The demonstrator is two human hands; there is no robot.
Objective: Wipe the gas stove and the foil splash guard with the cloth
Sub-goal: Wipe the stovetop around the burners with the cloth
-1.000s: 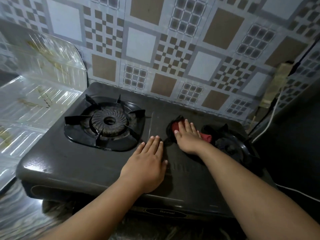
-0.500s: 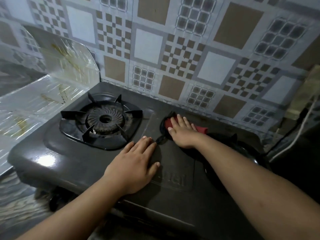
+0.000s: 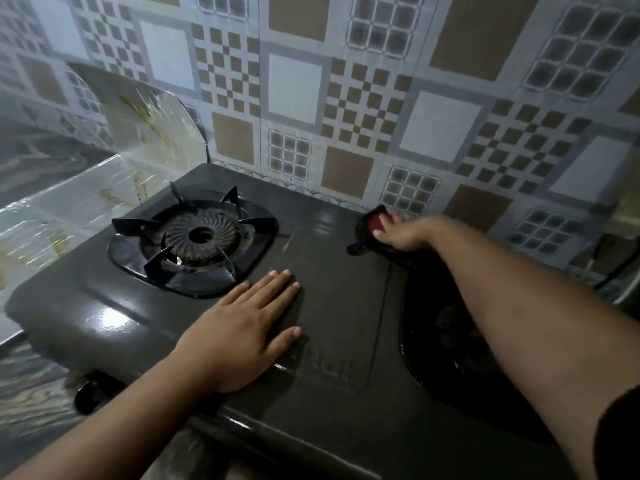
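The left hand [image 3: 242, 332] is lying flat, fingers straight, on the dark gas stove [image 3: 332, 306] just beside the left burner [image 3: 199, 237]. The right hand [image 3: 403, 230] is pressing a red cloth [image 3: 375, 225] at the stove's back edge. A foil splash guard [image 3: 149, 126] is standing to the left.
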